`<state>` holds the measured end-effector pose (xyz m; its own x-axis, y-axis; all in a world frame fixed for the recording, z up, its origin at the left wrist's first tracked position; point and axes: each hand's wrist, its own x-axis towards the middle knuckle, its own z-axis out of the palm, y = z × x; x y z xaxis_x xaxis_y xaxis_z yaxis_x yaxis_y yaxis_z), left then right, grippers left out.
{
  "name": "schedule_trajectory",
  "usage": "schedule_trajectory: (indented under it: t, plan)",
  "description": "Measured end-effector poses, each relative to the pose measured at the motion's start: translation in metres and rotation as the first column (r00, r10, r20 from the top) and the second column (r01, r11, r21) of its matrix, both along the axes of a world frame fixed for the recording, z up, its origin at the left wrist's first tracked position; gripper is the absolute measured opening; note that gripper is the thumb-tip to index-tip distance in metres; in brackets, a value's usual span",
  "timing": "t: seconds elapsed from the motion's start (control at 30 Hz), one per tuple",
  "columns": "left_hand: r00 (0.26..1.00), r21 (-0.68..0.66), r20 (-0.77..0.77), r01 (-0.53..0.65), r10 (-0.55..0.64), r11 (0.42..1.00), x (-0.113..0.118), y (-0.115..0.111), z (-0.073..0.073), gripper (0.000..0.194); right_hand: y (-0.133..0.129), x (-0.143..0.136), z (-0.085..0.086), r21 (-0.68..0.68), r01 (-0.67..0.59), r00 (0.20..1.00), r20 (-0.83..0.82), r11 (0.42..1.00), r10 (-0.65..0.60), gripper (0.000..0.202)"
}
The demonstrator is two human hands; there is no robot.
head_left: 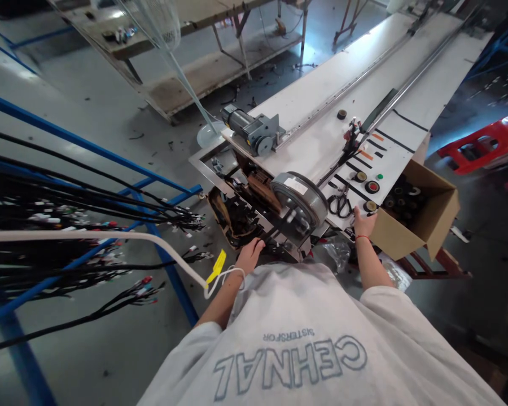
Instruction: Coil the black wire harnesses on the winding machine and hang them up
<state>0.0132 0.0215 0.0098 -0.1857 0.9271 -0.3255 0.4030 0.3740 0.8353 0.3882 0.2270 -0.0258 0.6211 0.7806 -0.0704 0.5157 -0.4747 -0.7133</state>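
Note:
My left hand (249, 257) is low at the near end of the bench, fingers curled together beside a dark strip or cable; what they hold is hidden. My right hand (364, 224) lies at the bench's near right edge, thumb and fingers apart, touching or just short of a tape roll (369, 206). Left of it are black-handled scissors (341, 204). Another tape roll (359, 177) and a red button (372, 186) sit further in. In front of me stands a large grey wheel (300, 197), partly covering the bench end.
A motor (249, 128) is mounted at the bench's far left corner. An open cardboard box (406, 234) of dark rolls stands at right. Cable bundles hang from a blue rack (169, 200) at left. A white cable with a yellow tag (217, 268) crosses near my left forearm.

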Motion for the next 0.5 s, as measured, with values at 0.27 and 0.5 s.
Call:
schedule_trajectory:
  t: [0.27,0.5]
  plan:
    - [0.998,0.056,-0.033,0.048,-0.047,0.997,0.014,0.035,0.005,0.037,0.001,0.003,-0.006,0.027,-0.032,0.999,0.017,0.999,0.031,0.093]
    - [0.999,0.091,-0.02,0.047,-0.045,0.995,0.031,0.062,0.01,0.035,0.001,0.003,-0.006,0.007,-0.036,0.999,0.019,0.999,0.036,0.095]
